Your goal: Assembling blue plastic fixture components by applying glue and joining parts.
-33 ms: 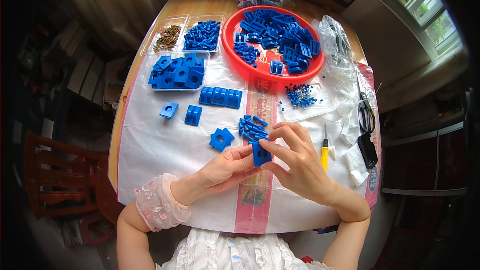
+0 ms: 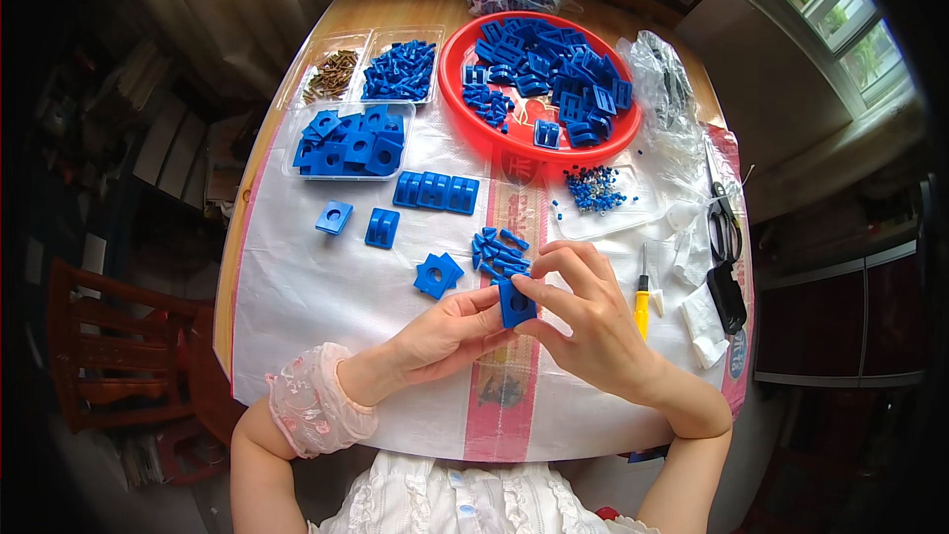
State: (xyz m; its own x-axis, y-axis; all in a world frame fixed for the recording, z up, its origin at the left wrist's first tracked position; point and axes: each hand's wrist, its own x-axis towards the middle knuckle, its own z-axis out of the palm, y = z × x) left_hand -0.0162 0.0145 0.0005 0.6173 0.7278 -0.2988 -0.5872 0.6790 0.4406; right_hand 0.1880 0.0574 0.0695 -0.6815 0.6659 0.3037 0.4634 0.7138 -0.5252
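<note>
Between both hands, over the table's near middle, is a square blue plastic plate with a round hole. My left hand pinches its left side with thumb and fingers. On the other side my right hand grips the plate's top and lower right edges. Just beyond it lies a small pile of blue plastic plugs. To the left, a couple of blue plates lie overlapped. Farther left are a single blue plate and a ridged blue piece, with a row of ridged pieces behind.
A red basin of blue parts stands at the back. Left of it are clear trays holding screws, blue plugs and square plates. Tiny blue and white bits, a yellow screwdriver and black scissors lie right.
</note>
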